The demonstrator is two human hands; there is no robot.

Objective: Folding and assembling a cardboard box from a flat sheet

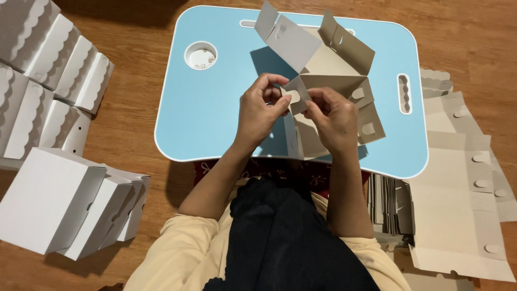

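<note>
Half-folded cardboard box (328, 81) pinched at corner flap by left hand (261, 110) and right hand (334, 118) over blue lap table (215, 118); table's left half bare, cup recess (200, 55) holding nothing.

Your left hand (262, 108) and right hand (334, 116) are raised side by side, forearms angled inward, thumbs and forefingers pinched shut, fingertips (284, 102) nearly meeting between them.
</note>
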